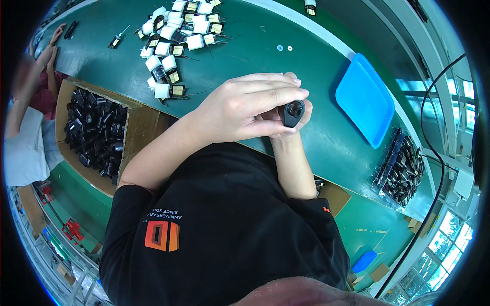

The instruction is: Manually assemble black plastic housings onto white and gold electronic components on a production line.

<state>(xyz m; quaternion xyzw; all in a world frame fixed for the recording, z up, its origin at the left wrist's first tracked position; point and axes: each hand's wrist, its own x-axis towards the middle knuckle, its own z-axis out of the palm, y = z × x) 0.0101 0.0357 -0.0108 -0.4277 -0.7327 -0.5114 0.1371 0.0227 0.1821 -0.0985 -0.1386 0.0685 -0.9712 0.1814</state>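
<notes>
Just beyond my body, over the table edge, my left hand [245,104] is closed round a black hollow plastic housing [294,113], its open oval end showing at the fingertips. My right hand [307,109] is on the far side of the same piece, mostly hidden behind the left one; part of its fingers and the palm edge show against the housing. To the far left of my hands lies a pile of white-capped parts [172,33] with black bodies, yellowish blocks and thin wires. Two small round washers [285,48] rest farther out.
On the green table [245,43], a blue tray [365,99] lies to the right, with a heap of black parts [403,171] beyond it. A cardboard box [92,137] of black housings stands at left. Another person's hands [53,43] work at far left. A black cable [433,153] hangs at right.
</notes>
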